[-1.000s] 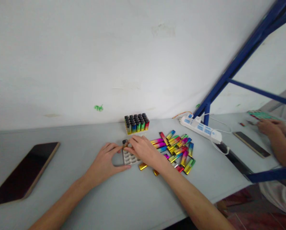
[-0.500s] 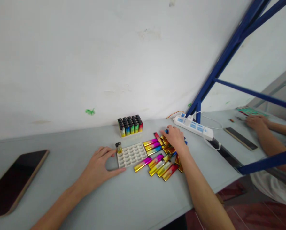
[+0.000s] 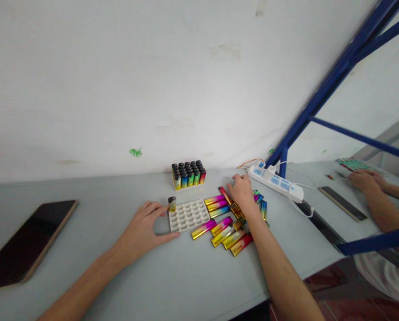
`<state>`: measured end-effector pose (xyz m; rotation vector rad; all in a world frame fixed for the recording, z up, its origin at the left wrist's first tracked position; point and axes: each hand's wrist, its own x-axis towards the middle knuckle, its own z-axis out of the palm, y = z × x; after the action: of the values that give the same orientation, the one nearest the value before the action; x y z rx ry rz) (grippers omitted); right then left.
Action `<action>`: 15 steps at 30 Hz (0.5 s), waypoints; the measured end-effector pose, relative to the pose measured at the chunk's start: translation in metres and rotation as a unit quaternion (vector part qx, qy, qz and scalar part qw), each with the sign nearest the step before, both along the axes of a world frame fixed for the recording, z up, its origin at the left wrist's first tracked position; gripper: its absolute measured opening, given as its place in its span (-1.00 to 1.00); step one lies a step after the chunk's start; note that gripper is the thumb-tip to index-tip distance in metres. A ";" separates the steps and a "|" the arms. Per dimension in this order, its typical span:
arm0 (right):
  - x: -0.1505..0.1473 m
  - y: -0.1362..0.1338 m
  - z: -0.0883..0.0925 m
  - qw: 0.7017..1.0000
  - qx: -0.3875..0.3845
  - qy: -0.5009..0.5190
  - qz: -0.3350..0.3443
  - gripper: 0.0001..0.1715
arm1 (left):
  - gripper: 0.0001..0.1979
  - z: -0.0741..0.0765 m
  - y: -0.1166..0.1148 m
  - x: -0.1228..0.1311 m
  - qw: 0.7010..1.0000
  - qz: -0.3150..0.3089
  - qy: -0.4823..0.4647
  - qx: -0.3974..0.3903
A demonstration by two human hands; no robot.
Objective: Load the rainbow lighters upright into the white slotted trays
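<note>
We face a white wall [image 3: 119, 80] that fills the upper half of the frame; below it a grey tabletop [image 3: 102, 191] runs across the lower half; a blue frame [image 3: 333, 84] slants down from the upper right corner to the tabletop right of centre. A dark phone [image 3: 28, 238] lies flat at lower left; a white power strip [image 3: 276, 180] lies right of centre by the foot of the frame; beyond it, at the right edge, another person's hand [image 3: 363, 180] rests near a second phone [image 3: 341, 203].

Our left hand [image 3: 142, 227] lies just left of centre, open and spread, gripping nothing; its thumb and fingers touch the left end of a white tray [image 3: 189, 215] at the centre. Our right hand [image 3: 242, 196] is bent down on the far end of a pile [image 3: 224, 223] of rainbow lighters just right of the tray; we cannot tell whether its fingers have closed on one. A full block [image 3: 189, 174] of upright lighters stands behind the tray, by the wall; one lighter [image 3: 171, 203] stands upright in the tray's far left corner, just beside our left fingertips.
</note>
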<state>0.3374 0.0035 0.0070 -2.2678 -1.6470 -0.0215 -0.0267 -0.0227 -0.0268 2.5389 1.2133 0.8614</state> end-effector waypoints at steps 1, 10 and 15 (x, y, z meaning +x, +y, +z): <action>0.003 0.002 -0.002 1.000 0.002 0.008 -0.006 -0.59 | -0.35 0.000 0.000 0.000 1.000 0.000 -0.001 0.000; 0.016 0.011 0.001 0.984 0.046 0.170 0.026 -0.40 | -0.40 0.002 0.001 -0.001 1.000 -0.004 0.002 -0.001; -0.002 -0.003 0.016 0.865 0.093 0.467 0.157 -0.56 | -0.38 0.002 0.000 0.000 1.000 -0.001 -0.003 -0.004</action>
<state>0.3358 0.0004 0.0226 -1.4252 -1.3277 0.8215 -0.0271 -0.0228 -0.0249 2.5294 1.2095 0.8604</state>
